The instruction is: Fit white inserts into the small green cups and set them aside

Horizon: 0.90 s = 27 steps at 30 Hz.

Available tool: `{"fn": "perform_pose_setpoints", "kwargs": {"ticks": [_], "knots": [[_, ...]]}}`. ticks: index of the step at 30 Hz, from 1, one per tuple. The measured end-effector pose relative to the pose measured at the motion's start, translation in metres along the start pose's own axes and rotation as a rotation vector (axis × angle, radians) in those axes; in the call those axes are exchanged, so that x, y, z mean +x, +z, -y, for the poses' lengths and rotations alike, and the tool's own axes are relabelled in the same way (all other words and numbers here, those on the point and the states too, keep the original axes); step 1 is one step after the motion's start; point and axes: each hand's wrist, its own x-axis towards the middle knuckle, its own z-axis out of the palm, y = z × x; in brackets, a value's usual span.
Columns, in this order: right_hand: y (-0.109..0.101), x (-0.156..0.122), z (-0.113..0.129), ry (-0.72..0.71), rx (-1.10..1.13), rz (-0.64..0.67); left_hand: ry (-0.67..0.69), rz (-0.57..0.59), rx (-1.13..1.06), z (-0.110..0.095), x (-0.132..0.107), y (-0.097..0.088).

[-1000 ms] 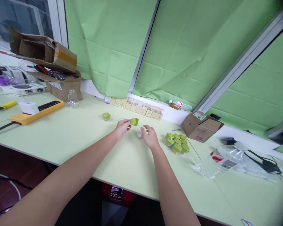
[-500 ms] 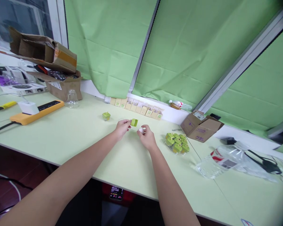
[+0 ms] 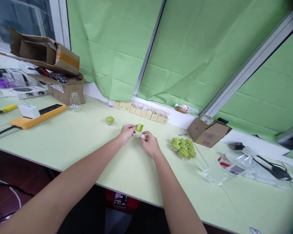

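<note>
Right hand [image 3: 150,144] closer — white piece [image 3: 143,136] beside green cap [image 3: 139,127].

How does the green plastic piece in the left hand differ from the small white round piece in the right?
The green plastic piece is boxy and larger; the small white round piece is smooth and smaller. The left hand pinches the green one; the right hand holds the white one just below it. Both sit in fingertips, close together.

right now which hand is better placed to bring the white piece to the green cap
Right, probably: the right hand pinches the small white piece close beside the green cap, which the left hand holds by its fingertips.
</note>
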Motion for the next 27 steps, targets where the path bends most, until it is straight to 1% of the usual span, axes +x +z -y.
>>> {"fn": "perform_pose_setpoints", "kwargs": {"ticks": [7, 22, 24, 27], "knots": [[0.0002, -0.0009, 0.0002, -0.019, 0.002, 0.025, -0.011, 0.006, 0.01, 0.0001, -0.0001, 0.0005], [0.0008, -0.0007, -0.0024, -0.025, 0.01, 0.026, -0.011, 0.02, -0.002, 0.0019, 0.0001, 0.0005], [-0.0012, 0.0009, -0.0036, -0.02, 0.024, 0.008, -0.01, 0.018, 0.008, 0.0016, -0.0002, 0.0005], [-0.004, 0.0054, -0.0074, 0.034, 0.104, -0.067, -0.012, -0.003, 0.048, 0.0009, -0.0006, 0.0004]]}}
